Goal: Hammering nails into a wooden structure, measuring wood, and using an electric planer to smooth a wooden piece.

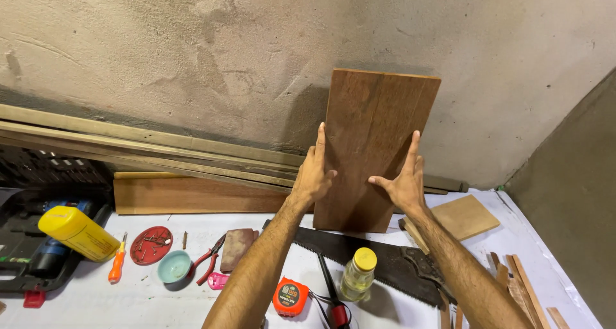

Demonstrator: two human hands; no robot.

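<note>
Your left hand (312, 174) presses flat, fingers spread, against the left edge of the dark wooden board (378, 130); the board stands upright against the wall between your palms. Your right hand (404, 181) lies open on its right edge. Below your wrists a handsaw (378, 260) lies on the white tabletop (160, 303).

A woodworking workshop: handsaw (378, 260), stacked planks (154, 151), drill case (38, 239)
</note>
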